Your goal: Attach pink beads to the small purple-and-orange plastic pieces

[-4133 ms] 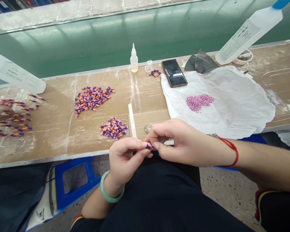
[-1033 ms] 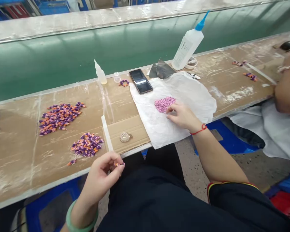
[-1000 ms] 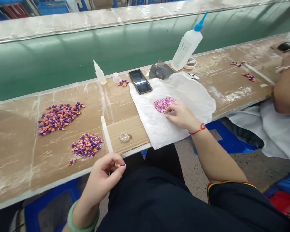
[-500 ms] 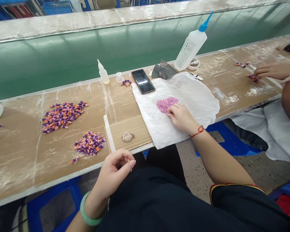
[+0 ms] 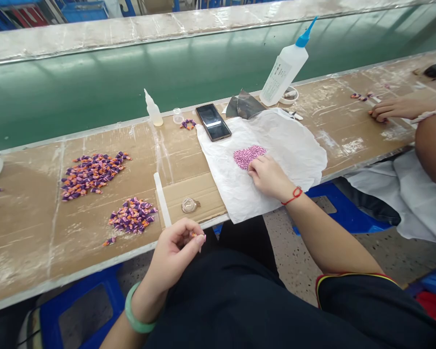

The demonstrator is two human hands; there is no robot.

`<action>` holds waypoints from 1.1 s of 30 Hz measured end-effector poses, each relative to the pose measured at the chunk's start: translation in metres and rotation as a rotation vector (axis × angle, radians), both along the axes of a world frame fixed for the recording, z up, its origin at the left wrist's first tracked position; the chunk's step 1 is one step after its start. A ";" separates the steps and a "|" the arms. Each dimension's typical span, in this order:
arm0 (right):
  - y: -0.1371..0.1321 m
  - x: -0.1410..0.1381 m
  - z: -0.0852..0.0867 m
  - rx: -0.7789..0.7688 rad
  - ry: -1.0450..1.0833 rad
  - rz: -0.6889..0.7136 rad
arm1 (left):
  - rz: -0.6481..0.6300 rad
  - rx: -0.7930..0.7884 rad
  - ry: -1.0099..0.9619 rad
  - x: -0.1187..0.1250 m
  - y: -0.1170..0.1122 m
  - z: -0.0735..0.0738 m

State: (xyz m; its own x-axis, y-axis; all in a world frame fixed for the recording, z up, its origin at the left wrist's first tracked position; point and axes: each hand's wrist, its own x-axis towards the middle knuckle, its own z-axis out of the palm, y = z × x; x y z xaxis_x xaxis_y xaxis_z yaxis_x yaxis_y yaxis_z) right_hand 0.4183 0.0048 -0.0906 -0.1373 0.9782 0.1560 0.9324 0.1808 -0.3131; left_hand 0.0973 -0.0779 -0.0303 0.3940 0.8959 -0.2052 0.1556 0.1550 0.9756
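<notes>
Work stage: We judged ourselves to be partway along, with one small piece (image 5: 194, 235) in hand and many others lying about.
Seemingly done: A ring of purple-and-orange pieces (image 5: 188, 124) lay at the far side of the table (image 5: 181, 162), and we took it for assembled; we could not tell which loose pieces were finished.
Seemingly left: Plenty of bits remained in the pink heap (image 5: 247, 157) on the white sheet (image 5: 236, 198), and the small piece had not been put down.
Left fingers: Our left hand (image 5: 179, 247) had thumb and forefinger clamped on the small piece, mostly covering it, over our lap just off the table edge.
Right fingers: Our right hand (image 5: 269, 178) was bent down at the near edge of the pink heap, fingertips close to the thumb; we could not tell whether they met or pinched a bit.
Purple-and-orange piles: The larger pile (image 5: 92, 177) lay farther off to our left; the nearer pile (image 5: 132, 215) sat between it and the white strip (image 5: 162, 199), with a stray piece (image 5: 109, 241) just beside it.
Cardboard: A round clear object (image 5: 189, 205) rested on the cardboard (image 5: 209, 191), right of the strip.
Neighbour: Well to our right, a co-worker's hand (image 5: 396, 107) rested on the table.
</notes>
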 end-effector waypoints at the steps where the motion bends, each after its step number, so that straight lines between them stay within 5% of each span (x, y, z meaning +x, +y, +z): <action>1: -0.002 -0.002 0.002 0.002 -0.001 0.006 | -0.002 -0.001 0.002 0.001 0.000 0.001; 14: -0.061 -0.075 0.086 0.073 0.354 0.433 | -0.022 0.142 0.006 0.053 0.033 0.014; 28: -0.064 -0.091 0.099 0.080 -0.047 0.558 | -0.069 0.328 0.128 0.054 0.029 0.013; 33: -0.065 -0.092 0.104 -0.025 0.216 0.439 | -0.004 0.529 0.213 0.053 0.027 0.010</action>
State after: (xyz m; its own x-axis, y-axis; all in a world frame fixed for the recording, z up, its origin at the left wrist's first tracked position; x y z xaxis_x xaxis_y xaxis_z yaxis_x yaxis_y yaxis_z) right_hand 0.3266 -0.0600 0.0131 -0.5051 0.8388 0.2033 0.6831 0.5324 -0.4999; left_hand 0.1503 -0.0506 -0.0207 0.3970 0.8968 0.1952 0.3573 -0.3470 0.8672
